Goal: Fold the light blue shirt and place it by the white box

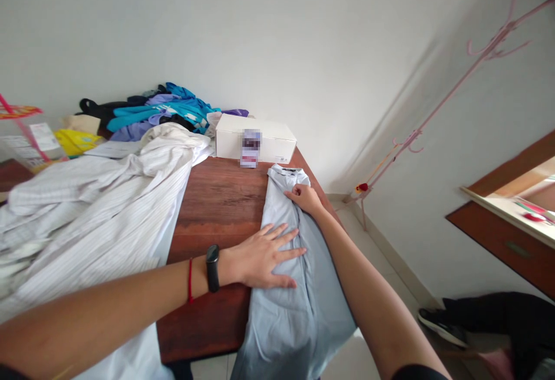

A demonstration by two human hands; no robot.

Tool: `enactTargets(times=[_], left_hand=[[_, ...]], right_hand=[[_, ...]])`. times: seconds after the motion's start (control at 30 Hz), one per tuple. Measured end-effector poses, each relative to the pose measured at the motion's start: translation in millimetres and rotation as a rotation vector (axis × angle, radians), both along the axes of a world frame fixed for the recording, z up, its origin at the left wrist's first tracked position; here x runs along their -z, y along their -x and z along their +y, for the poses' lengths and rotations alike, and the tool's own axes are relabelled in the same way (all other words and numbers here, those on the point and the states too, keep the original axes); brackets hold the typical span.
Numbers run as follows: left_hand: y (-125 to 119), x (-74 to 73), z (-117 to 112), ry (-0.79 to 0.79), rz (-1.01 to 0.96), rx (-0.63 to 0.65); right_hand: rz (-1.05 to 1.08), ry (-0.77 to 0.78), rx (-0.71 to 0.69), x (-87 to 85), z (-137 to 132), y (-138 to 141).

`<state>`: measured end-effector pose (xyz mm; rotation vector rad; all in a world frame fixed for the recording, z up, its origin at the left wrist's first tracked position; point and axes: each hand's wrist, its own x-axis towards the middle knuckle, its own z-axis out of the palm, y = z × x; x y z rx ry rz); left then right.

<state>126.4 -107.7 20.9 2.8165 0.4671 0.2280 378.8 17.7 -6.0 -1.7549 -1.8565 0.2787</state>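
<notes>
A long light blue garment point(281, 264) lies lengthwise along the right side of the table, its near end hanging over the front edge. At its far end is a neck or waist opening with a small dark label; I cannot tell which. My left hand point(266, 255) rests flat on the middle of the garment, fingers spread, with a black band on the wrist. Farther up, close to the labelled end, my right hand point(304, 198) is closed with its fingers curled on the fabric, gripping the cloth near its right edge.
A striped white garment point(99, 206) covers the left of the brown table point(217, 195). Behind it is a heap of blue, purple and black clothes point(160, 108). A white box point(277, 137) stands against the wall. On the right are a pink coat rack point(446, 91) and a shoe point(442, 325).
</notes>
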Motion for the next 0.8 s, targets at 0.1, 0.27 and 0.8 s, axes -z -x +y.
enactTargets(times=[0.1,0.27,0.8], left_hand=[[-0.1,-1.6,-0.6,-0.002,0.003,-0.001],[0.1,0.1,-0.1,-0.011,0.001,0.000],[-0.3,3.9,-1.0,-0.041,-0.014,-0.012]], right_hand=[[-0.005,0.009,0.007,-0.3,-0.1,0.1],[-0.012,-0.001,0.005,1.4,0.6,-0.8],[-0.020,-0.005,0.015,-1.1,-2.5,2.6]])
